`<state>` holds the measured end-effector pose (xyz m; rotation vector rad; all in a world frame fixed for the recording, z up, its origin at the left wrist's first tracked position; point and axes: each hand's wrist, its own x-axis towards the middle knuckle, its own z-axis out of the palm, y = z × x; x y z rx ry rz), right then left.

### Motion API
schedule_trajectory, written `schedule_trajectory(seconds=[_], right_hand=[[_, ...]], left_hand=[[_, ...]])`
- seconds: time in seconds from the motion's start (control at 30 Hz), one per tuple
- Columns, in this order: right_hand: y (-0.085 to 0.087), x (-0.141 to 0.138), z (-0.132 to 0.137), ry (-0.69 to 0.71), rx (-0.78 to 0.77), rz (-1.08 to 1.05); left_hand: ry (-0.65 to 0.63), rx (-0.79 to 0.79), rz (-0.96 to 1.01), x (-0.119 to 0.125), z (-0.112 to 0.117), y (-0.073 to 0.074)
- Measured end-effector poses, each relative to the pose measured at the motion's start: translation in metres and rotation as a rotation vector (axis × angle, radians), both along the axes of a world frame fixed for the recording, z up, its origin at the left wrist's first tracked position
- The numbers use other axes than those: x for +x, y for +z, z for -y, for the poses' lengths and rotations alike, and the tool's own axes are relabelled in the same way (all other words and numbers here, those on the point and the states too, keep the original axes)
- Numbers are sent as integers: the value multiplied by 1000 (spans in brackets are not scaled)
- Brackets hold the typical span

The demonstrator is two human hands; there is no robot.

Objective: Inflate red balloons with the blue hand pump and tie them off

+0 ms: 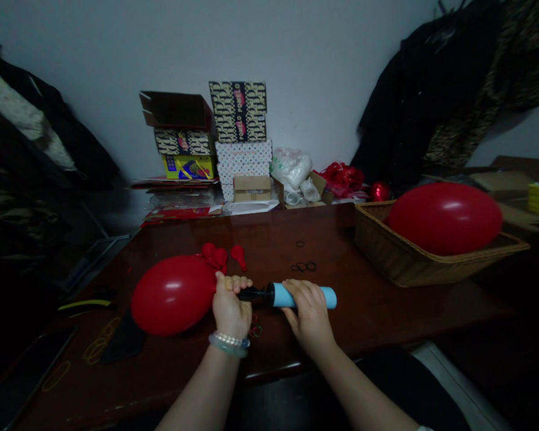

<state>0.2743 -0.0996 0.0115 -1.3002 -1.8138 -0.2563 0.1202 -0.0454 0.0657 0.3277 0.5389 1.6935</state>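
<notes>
A partly blurred red balloon (174, 294), round and filled, sits at the left of my left hand (232, 305). That hand is closed around the black nozzle end of a hand pump, where the balloon's neck meets it; the neck itself is hidden by my fingers. My right hand (309, 311) wraps round the light blue barrel of the balloon pump (282, 295), which lies level above the table. Just behind the filled balloon, several flat red balloons (214, 256) lie on the wood.
At the right, a wicker basket (386, 257) holds another filled red balloon (447, 218). Black rubber bands (303, 267) lie mid-table (269, 236). Yellow bands (99, 344), a dark pouch (124, 340) and a phone (31, 374) are at left. Stacked boxes (242, 161) line the wall.
</notes>
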Motion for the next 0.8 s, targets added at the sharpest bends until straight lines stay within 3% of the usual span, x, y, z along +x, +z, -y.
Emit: schedule_trajectory(seconds=[0.27,0.57,0.8], right_hand=[[2,-2,1,13,1,15],[13,-3,-3,29,30,14],[17,18,-5,29,2,46]], left_hand=[[55,-67,-54,7,1,0],[134,-3,-8,-33,-13,27],[168,-45,34,-52,-20,32]])
